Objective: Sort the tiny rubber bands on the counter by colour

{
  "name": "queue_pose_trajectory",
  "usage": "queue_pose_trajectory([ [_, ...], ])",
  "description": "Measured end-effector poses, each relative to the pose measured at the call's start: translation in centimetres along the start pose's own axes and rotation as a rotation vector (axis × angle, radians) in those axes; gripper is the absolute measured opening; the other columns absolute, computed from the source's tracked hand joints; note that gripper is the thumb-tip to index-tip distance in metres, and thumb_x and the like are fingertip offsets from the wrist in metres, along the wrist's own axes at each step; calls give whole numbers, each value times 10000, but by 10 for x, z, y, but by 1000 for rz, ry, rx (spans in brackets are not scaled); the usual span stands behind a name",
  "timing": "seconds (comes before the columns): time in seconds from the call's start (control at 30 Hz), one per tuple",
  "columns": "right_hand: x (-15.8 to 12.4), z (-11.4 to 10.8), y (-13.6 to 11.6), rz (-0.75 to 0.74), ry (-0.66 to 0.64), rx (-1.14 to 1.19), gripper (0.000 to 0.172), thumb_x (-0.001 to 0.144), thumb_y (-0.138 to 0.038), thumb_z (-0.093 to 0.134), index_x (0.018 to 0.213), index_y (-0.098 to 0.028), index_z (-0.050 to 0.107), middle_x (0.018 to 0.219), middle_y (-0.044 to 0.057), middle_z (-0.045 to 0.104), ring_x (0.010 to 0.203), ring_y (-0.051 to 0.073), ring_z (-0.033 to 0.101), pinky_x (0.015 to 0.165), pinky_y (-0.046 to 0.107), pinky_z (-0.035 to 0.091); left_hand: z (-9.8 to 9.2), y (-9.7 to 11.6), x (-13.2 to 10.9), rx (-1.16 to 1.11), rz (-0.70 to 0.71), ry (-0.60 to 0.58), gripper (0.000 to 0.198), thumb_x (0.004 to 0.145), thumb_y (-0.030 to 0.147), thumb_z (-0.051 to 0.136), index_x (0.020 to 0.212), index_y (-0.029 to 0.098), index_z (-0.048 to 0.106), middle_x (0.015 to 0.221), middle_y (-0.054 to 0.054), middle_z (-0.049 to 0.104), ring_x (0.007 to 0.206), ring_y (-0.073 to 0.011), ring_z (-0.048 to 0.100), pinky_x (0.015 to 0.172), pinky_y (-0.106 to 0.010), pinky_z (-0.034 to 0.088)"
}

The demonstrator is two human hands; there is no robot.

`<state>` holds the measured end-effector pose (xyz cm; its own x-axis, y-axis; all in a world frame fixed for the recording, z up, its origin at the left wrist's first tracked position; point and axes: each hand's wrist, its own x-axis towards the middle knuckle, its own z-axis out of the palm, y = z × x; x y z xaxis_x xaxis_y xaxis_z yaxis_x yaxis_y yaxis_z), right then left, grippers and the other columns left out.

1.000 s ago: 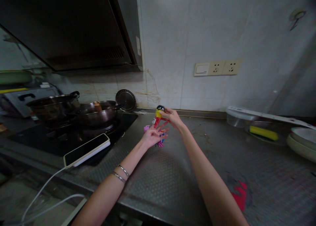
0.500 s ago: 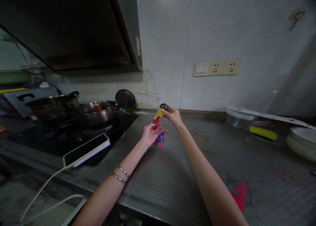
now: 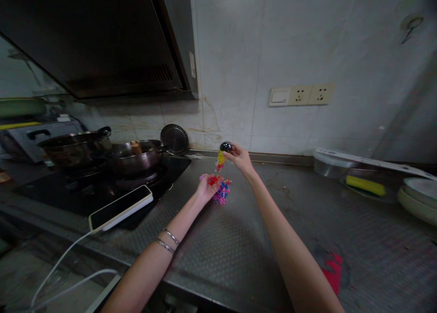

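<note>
Right hand (image 3: 241,158): thumb and fingers closed on the tube (image 3: 221,157), near its black end, which is uppermost. Tube slightly tilted, off the counter (image 3: 218,249), towards its back edge. My left hand (image 3: 205,188), below, is loosely curled around red bits (image 3: 214,180); firmness of grip I cannot tell. Pink-and-blue pile (image 3: 222,194) just beside those fingers.
</note>
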<state>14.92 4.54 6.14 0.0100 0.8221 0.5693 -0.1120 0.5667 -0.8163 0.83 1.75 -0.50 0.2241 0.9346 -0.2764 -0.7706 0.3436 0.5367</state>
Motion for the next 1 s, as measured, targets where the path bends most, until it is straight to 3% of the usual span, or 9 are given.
queue_pose_trajectory([
  [0.2, 0, 2, -2, -47, -68, -84, 518, 578, -247, 695, 1074, -171, 567, 957, 61, 646, 854, 168, 600, 849, 357, 450, 1, 1, -1, 49, 34, 11, 140, 774, 157, 425, 875, 114, 512, 794, -113, 572, 688, -197, 623, 490, -255, 509],
  [0.4, 1, 2, -1, -24, -21, -88, 560, 573, -255, 700, 1103, -161, 547, 992, 73, 636, 892, 176, 594, 876, 366, 437, -2, 1, -1, 119, 58, -21, 203, 678, 41, 455, 853, 106, 533, 758, -92, 585, 661, -179, 617, 552, -282, 523],
  [0.63, -5, 7, -5, 108, -27, 84, 546, 579, -289, 691, 1094, -184, 543, 1029, 63, 628, 918, 185, 587, 789, 344, 493, 8, -1, -17, 46, 89, -269, 508, 575, -29, 397, 1025, 168, 527, 928, -101, 613, 837, -209, 615, 647, -322, 516],
  [0.77, -12, 15, -5, 166, -89, 106, 470, 598, -313, 678, 1039, -186, 577, 1009, 48, 636, 892, 177, 591, 739, 319, 513, 13, -5, -25, 40, 106, -373, 579, 535, -35, 392, 1060, 175, 518, 1013, -113, 604, 920, -250, 594, 726, -391, 491],
  [1.0, -14, 13, -6, 188, -129, 136, 424, 617, -314, 674, 1013, -181, 600, 954, 52, 650, 860, 178, 602, 760, 333, 506, 13, -5, -30, 117, 46, -461, 607, 514, -34, 380, 1070, 174, 508, 1072, -109, 589, 932, -245, 589, 744, -391, 473],
])
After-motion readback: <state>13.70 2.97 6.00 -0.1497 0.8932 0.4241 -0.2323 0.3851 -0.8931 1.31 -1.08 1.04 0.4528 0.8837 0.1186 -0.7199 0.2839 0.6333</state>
